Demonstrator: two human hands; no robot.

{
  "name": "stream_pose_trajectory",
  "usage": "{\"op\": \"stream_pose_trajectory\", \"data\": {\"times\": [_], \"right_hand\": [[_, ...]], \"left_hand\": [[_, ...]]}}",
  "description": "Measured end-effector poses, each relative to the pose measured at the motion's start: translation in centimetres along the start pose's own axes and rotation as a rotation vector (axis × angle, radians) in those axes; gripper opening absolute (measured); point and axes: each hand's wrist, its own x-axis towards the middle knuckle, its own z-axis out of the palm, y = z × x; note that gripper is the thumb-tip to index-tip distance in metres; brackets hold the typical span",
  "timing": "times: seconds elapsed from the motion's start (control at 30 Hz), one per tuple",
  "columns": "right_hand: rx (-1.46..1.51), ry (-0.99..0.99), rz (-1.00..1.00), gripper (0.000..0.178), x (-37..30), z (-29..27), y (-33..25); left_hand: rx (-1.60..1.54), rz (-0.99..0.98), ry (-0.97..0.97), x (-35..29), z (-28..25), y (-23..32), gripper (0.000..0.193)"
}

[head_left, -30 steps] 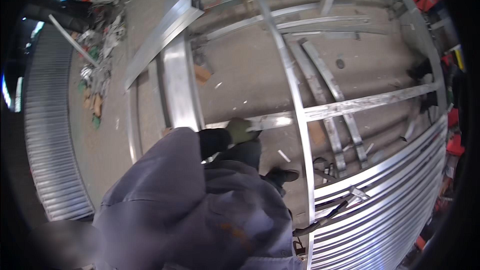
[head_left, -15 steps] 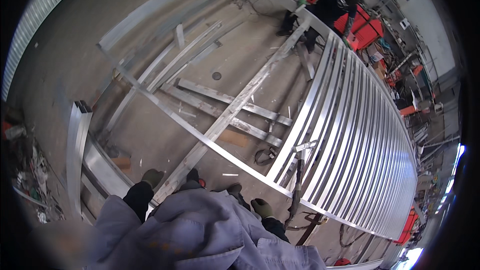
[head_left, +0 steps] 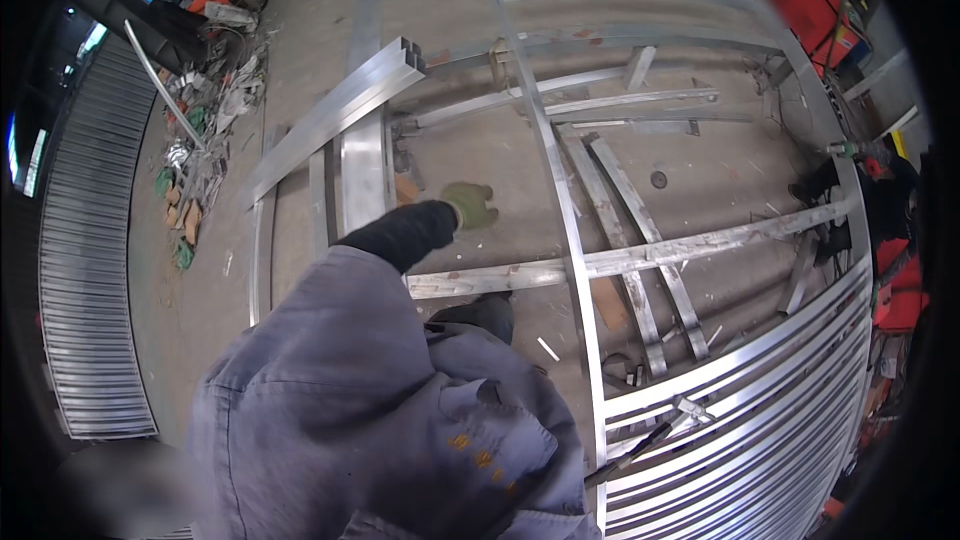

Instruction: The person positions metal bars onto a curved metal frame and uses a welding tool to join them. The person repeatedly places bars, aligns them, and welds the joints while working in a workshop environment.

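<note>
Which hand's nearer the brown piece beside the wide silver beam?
Left, going by what shows. The left hand appears just right of the brown piece, not overlapping it in the picture; the right hand isn't in view.

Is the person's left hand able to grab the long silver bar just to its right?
Probably yes. The green-gloved left hand is stretched toward that side, and I see nothing blocking the way to the long silver bar. It might need a little more reach, since they aren't touching.

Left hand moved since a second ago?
Yes: judged against the stained crossbar, the left hand went from overlapping it to beyond its far edge, up the picture.
</note>
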Motion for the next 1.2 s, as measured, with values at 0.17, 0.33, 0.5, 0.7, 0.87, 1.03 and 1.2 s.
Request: {"op": "stream_pose_trajectory", "data": {"times": [0.17, 0.33, 0.5, 0.7, 0.87, 1.03, 1.2], "right_hand": [[-0.158, -0.040, 0.008, 0.042, -0.8, 0.4, -1.2], [-0.277, -0.071, 0.029, 0.041, -3.4, 1.0, -0.1], [-0.272, -0.148, -0.021, 0.042, -7.3, 4.9, 1.6], [-0.275, -0.135, 0.002, 0.043, -12.6, 6.5, 3.5], [-0.230, -0.106, 0.135, 0.044, -14.0, 7.4, -1.0], [-0.259, -0.156, 0.141, 0.048, -12.9, 7.7, -2.6], [-0.200, -0.133, -0.023, 0.053, -11.1, 9.4, -0.5]], "left_hand": [[0.304, -0.121, 0.148, 6.0, -8.5, -8.4, 0.053], [0.511, -0.201, 0.212, 15.4, -15.3, -12.6, 0.059], [0.548, 0.003, 0.516, 21.1, -19.6, -25.1, 0.039], [0.732, -0.285, 0.073, 23.7, -19.7, -20.0, 0.080], [0.908, -0.262, 0.060, 24.5, -19.0, -21.4, 0.091], [0.798, -0.338, 0.093, 24.2, -16.7, -24.5, 0.092], [0.865, -0.200, 0.118, 18.2, -14.0, -20.2, 0.072]]}}
